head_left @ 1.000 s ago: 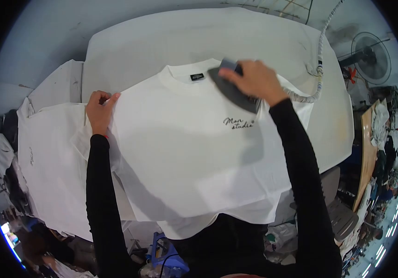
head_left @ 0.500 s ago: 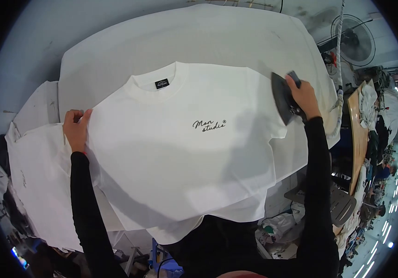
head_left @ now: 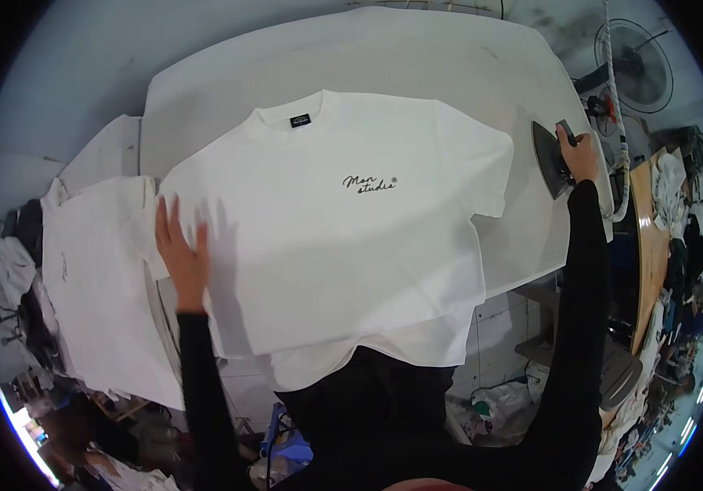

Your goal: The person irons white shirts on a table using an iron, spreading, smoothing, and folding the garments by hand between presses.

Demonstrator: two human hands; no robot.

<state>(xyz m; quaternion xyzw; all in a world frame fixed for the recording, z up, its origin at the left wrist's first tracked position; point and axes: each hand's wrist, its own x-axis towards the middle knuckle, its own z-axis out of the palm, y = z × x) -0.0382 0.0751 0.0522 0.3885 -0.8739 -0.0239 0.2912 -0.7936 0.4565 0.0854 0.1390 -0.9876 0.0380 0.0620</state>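
Observation:
A white T-shirt (head_left: 351,245) with a dark script print on the chest and a black neck label lies spread on the pale cloth-covered ironing table (head_left: 417,53). My right hand (head_left: 581,157) is closed around the handle of a dark iron (head_left: 549,159), which is to the right of the shirt's sleeve, apart from it. My left hand (head_left: 183,255) is over the shirt's left side near the other sleeve, fingers stretched and spread, holding nothing. Whether its palm touches the fabric I cannot tell.
More white shirts (head_left: 110,286) lie at the left, one with a similar print. A wrapped hose or cord (head_left: 611,90) hangs at the right, near a fan (head_left: 631,65). A wooden board (head_left: 653,245) stands at the right edge. Bags (head_left: 503,401) sit below the table.
My right hand has carried the iron right, off the shirt's sleeve. My left hand has let go of the sleeve edge, opened and moved lower. The view has shifted slightly.

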